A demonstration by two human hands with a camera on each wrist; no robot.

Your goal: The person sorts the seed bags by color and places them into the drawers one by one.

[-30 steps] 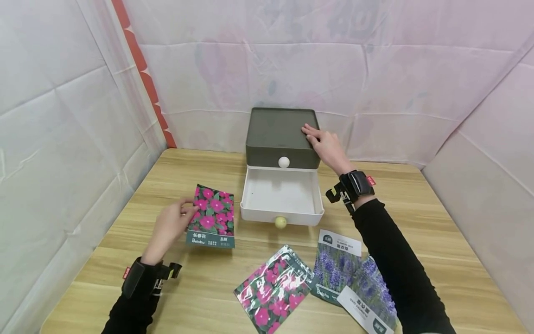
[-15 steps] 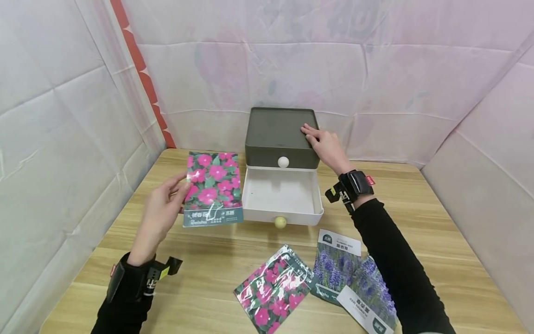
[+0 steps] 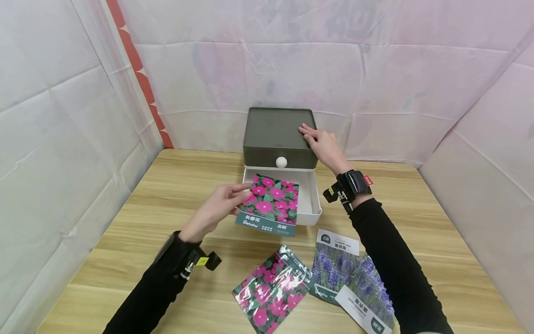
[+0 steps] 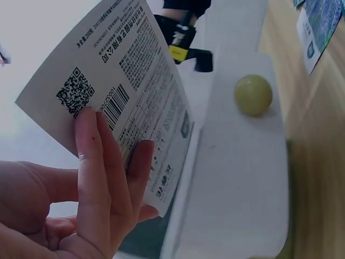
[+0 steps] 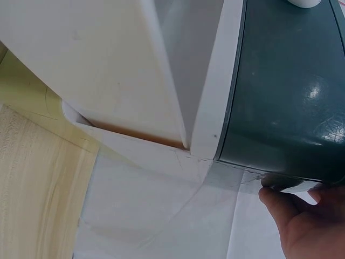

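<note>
Seed packet (image 3: 270,204) of pink flowers, lettered "Beishu", is hanging over the open white drawer (image 3: 312,204) as we are pinching its edge in our left hand (image 3: 217,208). Our right hand (image 3: 324,146) is lying flat-fingered on the grey box (image 3: 273,134). We are finding the packet's back print (image 4: 129,91) too small to read, and its front is hiding the drawer's knob in the head view.

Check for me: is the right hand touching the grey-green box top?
Touching. In the head view the right hand lies flat with its fingers on the grey-green box top.
</note>
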